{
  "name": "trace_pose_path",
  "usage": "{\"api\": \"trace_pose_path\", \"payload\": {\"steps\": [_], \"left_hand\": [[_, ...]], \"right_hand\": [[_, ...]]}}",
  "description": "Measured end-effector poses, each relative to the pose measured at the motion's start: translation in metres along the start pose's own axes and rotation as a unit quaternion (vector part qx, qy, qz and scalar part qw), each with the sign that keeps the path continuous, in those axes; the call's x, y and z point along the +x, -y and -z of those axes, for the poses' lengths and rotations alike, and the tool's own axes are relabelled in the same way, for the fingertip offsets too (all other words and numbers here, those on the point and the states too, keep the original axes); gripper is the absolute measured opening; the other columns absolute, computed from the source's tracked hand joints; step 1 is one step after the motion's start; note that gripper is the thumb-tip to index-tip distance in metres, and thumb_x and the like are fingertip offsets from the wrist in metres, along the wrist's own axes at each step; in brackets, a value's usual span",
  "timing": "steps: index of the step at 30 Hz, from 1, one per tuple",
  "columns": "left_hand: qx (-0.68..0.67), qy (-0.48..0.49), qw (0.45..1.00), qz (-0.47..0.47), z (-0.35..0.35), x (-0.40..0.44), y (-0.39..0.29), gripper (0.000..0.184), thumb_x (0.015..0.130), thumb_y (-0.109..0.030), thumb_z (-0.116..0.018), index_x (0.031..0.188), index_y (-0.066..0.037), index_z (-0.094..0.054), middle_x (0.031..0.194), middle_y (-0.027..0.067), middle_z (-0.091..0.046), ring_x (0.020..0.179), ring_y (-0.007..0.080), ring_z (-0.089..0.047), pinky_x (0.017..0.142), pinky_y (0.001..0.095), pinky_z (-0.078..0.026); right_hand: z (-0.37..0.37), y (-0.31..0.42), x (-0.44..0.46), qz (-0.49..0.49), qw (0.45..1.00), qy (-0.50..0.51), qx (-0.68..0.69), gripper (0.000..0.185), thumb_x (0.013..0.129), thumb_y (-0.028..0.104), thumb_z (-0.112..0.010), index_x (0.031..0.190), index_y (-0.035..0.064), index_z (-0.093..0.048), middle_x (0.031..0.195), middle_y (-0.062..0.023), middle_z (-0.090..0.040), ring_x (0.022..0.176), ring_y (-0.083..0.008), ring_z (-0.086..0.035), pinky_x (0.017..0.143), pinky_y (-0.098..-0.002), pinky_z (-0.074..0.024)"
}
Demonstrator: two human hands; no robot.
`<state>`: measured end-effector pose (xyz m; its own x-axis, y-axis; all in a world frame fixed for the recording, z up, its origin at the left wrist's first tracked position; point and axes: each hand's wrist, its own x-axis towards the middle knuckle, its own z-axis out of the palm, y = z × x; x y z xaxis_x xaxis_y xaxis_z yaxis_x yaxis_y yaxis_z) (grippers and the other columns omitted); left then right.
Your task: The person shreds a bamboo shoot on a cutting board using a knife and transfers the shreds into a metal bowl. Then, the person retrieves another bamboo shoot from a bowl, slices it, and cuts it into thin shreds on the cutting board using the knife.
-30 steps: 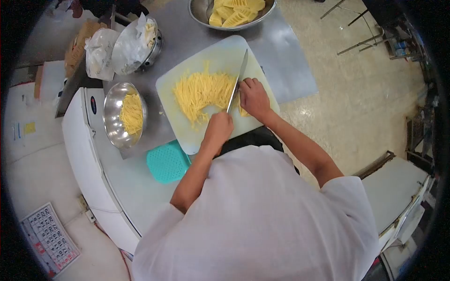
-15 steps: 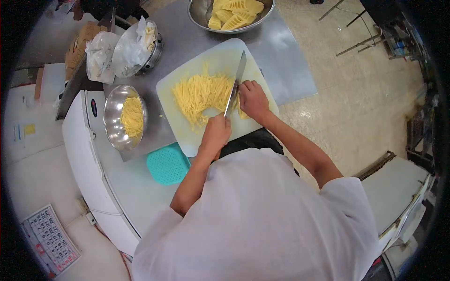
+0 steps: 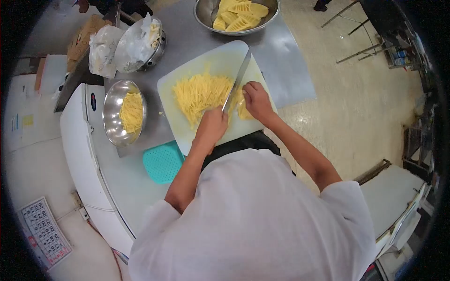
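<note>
My left hand (image 3: pixel 212 125) is closed around the handle of a knife (image 3: pixel 237 78), its long blade slanting up and away over a white cutting board (image 3: pixel 190 146). Left of the blade lies a wide heap of thin yellow bamboo shoot strips (image 3: pixel 201 96). My right hand (image 3: pixel 258 100) has its fingers curled down at the uncut bamboo shoot slices (image 3: pixel 243 111), just right of the blade; the fingertips are partly hidden. A steel bowl (image 3: pixel 110 112) to the left holds more strips. Another steel bowl (image 3: pixel 201 21) at the far side holds large ridged bamboo shoot pieces (image 3: pixel 240 16).
A turquoise perforated basket (image 3: pixel 163 163) sits by the board's near left corner. At the back left are a plastic-covered steel pot (image 3: pixel 136 44) and a white plastic bag (image 3: pixel 104 50). The steel table's (image 3: pixel 293 70) right edge borders the tiled floor. A white freezer (image 3: pixel 77 136) stands left.
My right hand has shifted slightly right, away from the blade, baring more of the slices. The knife remains in my left hand, its blade close to the slices. The whole view has moved slightly.
</note>
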<state>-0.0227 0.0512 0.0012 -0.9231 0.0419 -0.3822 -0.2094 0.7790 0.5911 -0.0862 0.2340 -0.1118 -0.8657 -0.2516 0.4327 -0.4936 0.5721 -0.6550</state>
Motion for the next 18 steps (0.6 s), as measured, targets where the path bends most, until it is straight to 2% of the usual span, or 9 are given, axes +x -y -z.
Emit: {"api": "trace_pose_path", "payload": {"steps": [3,7,10,12,13,14,16,18], "left_hand": [[0.02,-0.023,0.999,-0.037,-0.025,-0.001,0.016,0.03,0.098,-0.017,-0.054,0.094,0.011,-0.064,0.083,0.0362,-0.064,0.084,0.0527,-0.065,0.076,0.0561,-0.052],[0.011,0.024,1.0,0.001,-0.027,0.002,0.008,0.028,0.096,-0.015,-0.055,0.094,0.011,-0.064,0.084,0.0366,-0.064,0.085,0.053,-0.065,0.077,0.0569,-0.052],[-0.011,-0.009,1.0,0.017,-0.022,-0.016,0.004,0.026,0.095,-0.013,-0.055,0.091,0.011,-0.065,0.082,0.0371,-0.063,0.083,0.0531,-0.065,0.076,0.0576,-0.052],[-0.006,-0.005,1.0,0.006,-0.04,-0.006,0.004,0.025,0.094,-0.012,-0.055,0.09,0.01,-0.065,0.081,0.0376,-0.063,0.081,0.0529,-0.065,0.074,0.0581,-0.052],[0.02,-0.053,0.998,-0.034,-0.047,0.005,0.003,0.026,0.094,-0.013,-0.055,0.088,0.01,-0.065,0.081,0.0376,-0.063,0.081,0.0533,-0.065,0.074,0.0589,-0.052],[0.017,-0.052,0.998,-0.032,-0.048,0.002,0.008,0.026,0.094,-0.013,-0.055,0.088,0.01,-0.065,0.081,0.0376,-0.063,0.081,0.0533,-0.065,0.074,0.0589,-0.052],[-0.01,0.001,1.0,0.03,-0.022,-0.013,-0.011,0.025,0.093,-0.012,-0.055,0.088,0.01,-0.064,0.081,0.0372,-0.063,0.081,0.0536,-0.064,0.072,0.0587,-0.051],[-0.016,-0.02,0.999,0.029,-0.03,-0.018,-0.001,0.025,0.093,-0.012,-0.054,0.087,0.01,-0.064,0.082,0.037,-0.063,0.083,0.0535,-0.064,0.072,0.0581,-0.051]], "right_hand": [[0.009,0.003,-0.008,0.007,0.999,-0.008,-0.032,0.019,0.081,0.002,-0.066,0.1,0.0019,-0.061,0.099,-0.0146,-0.06,0.093,-0.0359,-0.056,0.082,-0.0458,-0.0475],[0.008,0.001,-0.007,0.021,0.997,0.036,-0.061,0.022,0.08,0.003,-0.066,0.101,0.0023,-0.061,0.1,-0.015,-0.059,0.095,-0.0357,-0.055,0.083,-0.0456,-0.0472],[0.005,0.002,-0.003,0.023,0.995,0.051,-0.078,0.024,0.079,0.003,-0.066,0.102,0.0027,-0.06,0.1,-0.0151,-0.058,0.095,-0.0352,-0.055,0.082,-0.0452,-0.0473],[0.004,0.002,-0.008,0.02,0.994,0.062,-0.085,0.025,0.079,0.003,-0.067,0.103,0.0029,-0.06,0.1,-0.0152,-0.058,0.095,-0.035,-0.055,0.082,-0.045,-0.0474],[0.003,0.001,-0.008,0.024,0.995,0.055,-0.075,0.026,0.078,0.004,-0.066,0.103,0.0028,-0.06,0.1,-0.015,-0.058,0.095,-0.0348,-0.055,0.082,-0.045,-0.0475],[0.003,-0.001,-0.007,0.029,0.996,0.045,-0.067,0.026,0.078,0.004,-0.066,0.104,0.0027,-0.059,0.1,-0.0149,-0.058,0.095,-0.0346,-0.055,0.082,-0.045,-0.0475],[0.006,-0.001,-0.008,0.029,0.996,0.047,-0.071,0.026,0.079,0.004,-0.066,0.104,0.0024,-0.059,0.1,-0.015,-0.058,0.095,-0.0349,-0.055,0.082,-0.0452,-0.0476],[0.004,0.001,-0.002,0.028,0.996,0.044,-0.065,0.026,0.079,0.004,-0.066,0.104,0.0021,-0.059,0.1,-0.015,-0.058,0.095,-0.0352,-0.055,0.082,-0.0455,-0.0476]]}}
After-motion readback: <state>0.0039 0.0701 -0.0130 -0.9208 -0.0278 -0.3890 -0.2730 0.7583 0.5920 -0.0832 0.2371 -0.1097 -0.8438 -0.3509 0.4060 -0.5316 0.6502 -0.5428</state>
